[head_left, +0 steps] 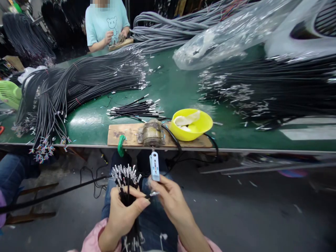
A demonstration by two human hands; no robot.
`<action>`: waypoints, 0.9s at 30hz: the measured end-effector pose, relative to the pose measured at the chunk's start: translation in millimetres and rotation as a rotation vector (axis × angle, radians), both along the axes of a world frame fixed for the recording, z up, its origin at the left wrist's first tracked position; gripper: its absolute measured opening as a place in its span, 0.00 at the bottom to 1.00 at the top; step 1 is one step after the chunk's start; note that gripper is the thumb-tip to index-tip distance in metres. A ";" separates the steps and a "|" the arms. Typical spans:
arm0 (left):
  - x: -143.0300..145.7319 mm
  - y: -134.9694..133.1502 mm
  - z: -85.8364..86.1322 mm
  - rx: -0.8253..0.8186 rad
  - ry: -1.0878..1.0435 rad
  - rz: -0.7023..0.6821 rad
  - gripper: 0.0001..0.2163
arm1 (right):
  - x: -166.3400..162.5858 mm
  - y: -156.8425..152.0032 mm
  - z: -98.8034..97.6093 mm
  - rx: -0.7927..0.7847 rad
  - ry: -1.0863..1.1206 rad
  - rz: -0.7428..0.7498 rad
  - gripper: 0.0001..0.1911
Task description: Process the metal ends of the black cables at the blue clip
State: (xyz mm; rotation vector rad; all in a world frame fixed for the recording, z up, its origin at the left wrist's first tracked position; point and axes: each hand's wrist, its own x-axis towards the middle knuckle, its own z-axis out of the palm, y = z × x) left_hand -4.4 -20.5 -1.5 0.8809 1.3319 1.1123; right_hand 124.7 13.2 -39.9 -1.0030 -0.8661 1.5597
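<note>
Upright in my left hand [124, 210] is a bundle of short black cables [128, 194] with silvery stripped ends [126, 175] fanning out above the fingers. Thumb and forefinger of that hand pinch one cable, whose tip points toward my right hand [168, 196]. The right fingers are closed just below a light blue clip [155, 166]; a small silvery piece [154, 193] shows at their tips, but blur hides what exactly they grip. The clip hangs from the shaft of a small motor [151, 134] on a wooden board [123, 133] at the table edge.
A yellow bowl [194, 131] stands on the board, beside a green clamp [121, 145]. Short cables [136, 109] lie behind. Long black cable bundles cover the green table [178, 87] at left [86, 77] and right [275, 87]. A co-worker [106, 28] sits opposite.
</note>
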 end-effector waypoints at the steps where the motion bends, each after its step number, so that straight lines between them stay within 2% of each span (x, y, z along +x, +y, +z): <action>1: -0.1 -0.1 -0.6 -0.010 -0.011 -0.009 0.11 | 1.5 0.4 -1.5 0.052 -0.065 -0.066 0.14; 3: 0.5 -0.4 -4.1 -0.047 -0.045 -0.034 0.14 | 4.2 0.5 -0.3 0.212 -0.150 -0.140 0.14; 6: 1.5 -0.4 -11.1 -0.110 -0.107 -0.067 0.18 | 5.0 -0.3 8.7 0.480 -0.234 -0.127 0.10; 8: 1.3 0.0 -14.2 -0.140 -0.142 -0.081 0.19 | 3.6 -0.7 13.5 0.568 -0.281 -0.138 0.05; 10: 0.2 0.5 -15.4 -0.165 -0.171 -0.108 0.19 | 2.5 -1.2 13.9 0.545 -0.249 -0.154 0.07; 13: -2.1 0.7 -15.7 -0.186 -0.200 -0.155 0.18 | 3.7 -2.8 8.3 0.424 -0.104 -0.106 0.14; 17: -4.4 -0.7 -19.0 -0.196 -0.219 -0.188 0.15 | 7.0 -5.5 1.6 0.326 0.000 -0.114 0.13; 22: -4.1 -3.3 -25.8 -0.173 -0.210 -0.140 0.12 | 4.3 -8.6 5.7 0.198 -0.160 -0.190 0.09; 27: -2.3 -4.0 -28.3 -0.132 -0.176 -0.092 0.13 | 3.5 -10.3 13.1 0.270 -0.190 -0.195 0.05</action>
